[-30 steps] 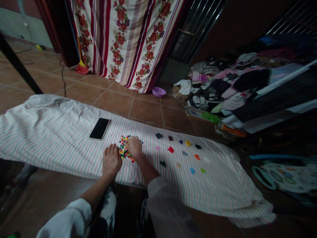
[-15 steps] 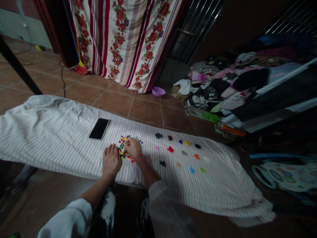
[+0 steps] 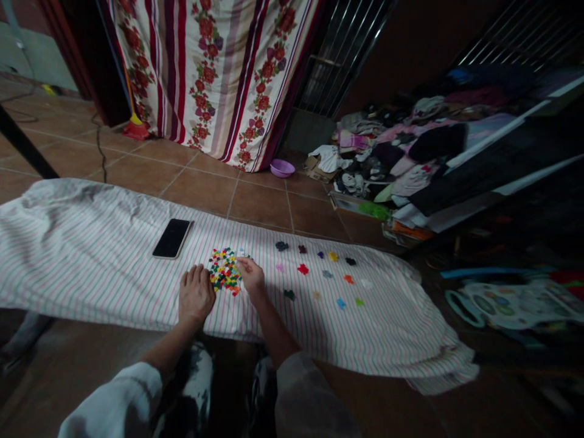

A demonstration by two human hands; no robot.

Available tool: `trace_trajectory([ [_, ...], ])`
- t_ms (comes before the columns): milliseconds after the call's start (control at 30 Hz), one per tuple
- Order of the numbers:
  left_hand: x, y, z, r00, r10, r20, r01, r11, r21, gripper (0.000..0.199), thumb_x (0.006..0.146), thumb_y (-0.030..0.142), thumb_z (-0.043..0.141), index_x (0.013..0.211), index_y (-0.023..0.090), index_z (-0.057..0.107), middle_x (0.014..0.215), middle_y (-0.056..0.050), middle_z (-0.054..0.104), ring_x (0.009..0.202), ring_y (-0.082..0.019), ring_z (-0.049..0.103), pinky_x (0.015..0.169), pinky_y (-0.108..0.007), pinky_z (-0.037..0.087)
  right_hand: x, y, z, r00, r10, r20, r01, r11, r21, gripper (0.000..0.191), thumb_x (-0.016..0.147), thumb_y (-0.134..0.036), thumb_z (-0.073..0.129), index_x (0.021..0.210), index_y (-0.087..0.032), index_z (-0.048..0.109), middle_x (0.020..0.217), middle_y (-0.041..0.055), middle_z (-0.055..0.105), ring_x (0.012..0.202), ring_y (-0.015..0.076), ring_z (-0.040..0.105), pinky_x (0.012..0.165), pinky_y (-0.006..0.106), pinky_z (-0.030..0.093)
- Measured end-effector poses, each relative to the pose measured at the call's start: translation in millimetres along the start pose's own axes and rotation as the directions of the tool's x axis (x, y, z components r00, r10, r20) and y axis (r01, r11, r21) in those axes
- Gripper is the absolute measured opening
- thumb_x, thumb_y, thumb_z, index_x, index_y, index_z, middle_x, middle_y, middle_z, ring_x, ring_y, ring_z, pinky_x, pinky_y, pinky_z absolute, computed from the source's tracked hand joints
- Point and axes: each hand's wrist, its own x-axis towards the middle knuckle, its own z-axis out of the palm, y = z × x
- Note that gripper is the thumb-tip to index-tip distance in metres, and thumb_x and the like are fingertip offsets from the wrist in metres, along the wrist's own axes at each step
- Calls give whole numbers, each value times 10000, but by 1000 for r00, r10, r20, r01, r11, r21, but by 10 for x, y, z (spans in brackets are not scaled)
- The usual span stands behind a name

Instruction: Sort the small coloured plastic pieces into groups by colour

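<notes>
A mixed pile of tiny coloured pieces (image 3: 224, 272) lies on a striped cloth (image 3: 114, 267). Flat beside the pile's left edge rests my left hand (image 3: 197, 294), its fingers stretched out and holding nothing. My right hand (image 3: 251, 277) is at the pile's right edge with thumb and forefinger pinched together; whatever is between them is too small to make out. To its right, small single-colour clusters are laid out in loose rows, among them a red cluster (image 3: 303, 269), a yellow cluster (image 3: 333, 257), a dark green cluster (image 3: 289, 295) and a light blue cluster (image 3: 341, 303).
A black-screened phone (image 3: 172, 238) lies on the cloth left of the pile. Beyond, on the tiled floor, are a purple basin (image 3: 282, 168), a floral curtain (image 3: 207, 79) and a broom (image 3: 135, 128). Heaped clothes (image 3: 392, 146) fill the right background.
My right hand has drawn back from over the pile to its right edge, uncovering more pieces. The left hand stays by the pile. The whole view has shifted slightly.
</notes>
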Motion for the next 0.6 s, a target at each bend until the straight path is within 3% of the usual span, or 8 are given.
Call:
trace_trajectory([
  [233, 5, -6, -16, 1000, 3, 26, -2, 999, -47, 293, 890, 202, 381, 1066, 114, 598, 1199, -205, 636, 1190, -320, 538, 1013, -496, 385, -179, -103, -164, 994, 113, -3, -110, 977, 182, 366, 719, -449, 669, 989, -209, 728, 943, 45, 761, 913, 226, 714, 758, 325, 572],
  [600, -3, -23, 8, 1000, 23, 5, -23, 998, 54, 265, 899, 210, 413, 1046, 112, 611, 1192, -167, 656, 1159, -317, 562, 976, -462, 412, -387, -242, -307, 994, 80, -73, -65, 980, 189, 293, 699, -422, 689, 905, -216, 718, 894, 32, 756, 869, 204, 696, 809, 313, 542],
])
